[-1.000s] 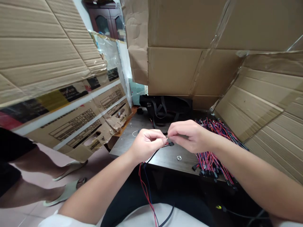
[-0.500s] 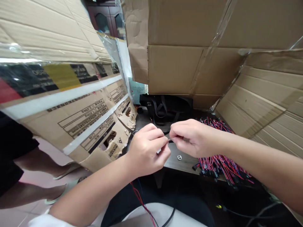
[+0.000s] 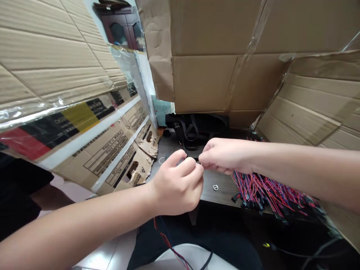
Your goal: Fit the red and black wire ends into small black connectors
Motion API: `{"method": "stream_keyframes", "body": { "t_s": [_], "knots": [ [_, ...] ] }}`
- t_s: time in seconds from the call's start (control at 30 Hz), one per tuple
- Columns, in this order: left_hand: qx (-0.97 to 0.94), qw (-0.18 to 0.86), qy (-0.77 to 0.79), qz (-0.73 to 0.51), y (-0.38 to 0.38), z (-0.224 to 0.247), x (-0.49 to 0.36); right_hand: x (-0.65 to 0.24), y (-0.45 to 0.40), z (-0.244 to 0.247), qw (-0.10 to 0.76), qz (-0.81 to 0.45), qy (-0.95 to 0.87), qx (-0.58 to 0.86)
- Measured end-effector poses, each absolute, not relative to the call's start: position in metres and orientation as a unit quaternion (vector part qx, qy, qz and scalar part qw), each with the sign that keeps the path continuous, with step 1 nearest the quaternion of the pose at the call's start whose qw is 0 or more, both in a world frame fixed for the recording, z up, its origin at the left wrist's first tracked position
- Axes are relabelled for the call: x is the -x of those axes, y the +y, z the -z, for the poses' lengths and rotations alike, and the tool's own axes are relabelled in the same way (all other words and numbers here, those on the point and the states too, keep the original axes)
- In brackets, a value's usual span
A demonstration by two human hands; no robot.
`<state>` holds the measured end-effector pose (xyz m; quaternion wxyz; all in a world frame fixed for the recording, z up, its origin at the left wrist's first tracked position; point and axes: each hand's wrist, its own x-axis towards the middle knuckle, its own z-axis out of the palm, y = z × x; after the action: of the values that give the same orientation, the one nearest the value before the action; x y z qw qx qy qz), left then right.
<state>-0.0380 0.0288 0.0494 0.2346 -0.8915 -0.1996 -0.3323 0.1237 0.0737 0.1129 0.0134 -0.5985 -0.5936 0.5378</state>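
My left hand (image 3: 180, 183) is closed, its thumb and fingers curled at the tabletop's front edge. Thin red and dark wires (image 3: 168, 242) hang from beneath it towards my lap and appear to run up into its grip. Fingertips to fingertips with it, my right hand (image 3: 216, 155) makes a pinch; whatever lies between its fingers is hidden. A small silver metal ring-shaped piece (image 3: 215, 187) lies on the dark table (image 3: 206, 191) below the right hand. To the right, a large heap of red and black wires with black connectors (image 3: 267, 191) sits partly under my right forearm.
Cardboard walls stand at the left (image 3: 112, 150), back (image 3: 205, 82) and right (image 3: 306, 105). A black bag (image 3: 199, 127) lies at the table's rear. A yellow-tipped cable (image 3: 266, 245) hangs below the table. At far left a person's dark clothing (image 3: 22, 195) shows.
My right hand has shifted slightly up and left, its fingers now turned more downward. My left hand has rolled a little, still close to the right. The view has also shifted slightly.
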Motion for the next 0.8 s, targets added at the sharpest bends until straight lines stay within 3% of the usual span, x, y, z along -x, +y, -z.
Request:
{"method": "stream_keyframes", "body": {
  "t_s": [0.17,0.4,0.5,0.63,0.8],
  "knots": [
    [0.897,0.240,-0.153,0.339,0.037,-0.036,0.035,-0.116,0.078,-0.106,-0.010,-0.526,-0.566,0.634],
    [0.911,0.283,-0.151,0.259,0.047,-0.032,0.029,-0.117,0.092,-0.087,-0.003,-0.517,-0.583,0.627],
    [0.892,0.228,-0.257,0.295,0.049,-0.035,0.033,-0.130,0.091,-0.085,0.099,-0.480,-0.654,0.576],
    [0.820,0.060,-0.390,0.415,0.045,-0.039,0.033,-0.147,0.070,-0.067,0.335,-0.472,-0.673,0.460],
    [0.770,-0.122,-0.392,0.489,0.032,-0.032,0.021,-0.144,0.042,-0.020,0.446,-0.533,-0.627,0.352]
  ]
}}
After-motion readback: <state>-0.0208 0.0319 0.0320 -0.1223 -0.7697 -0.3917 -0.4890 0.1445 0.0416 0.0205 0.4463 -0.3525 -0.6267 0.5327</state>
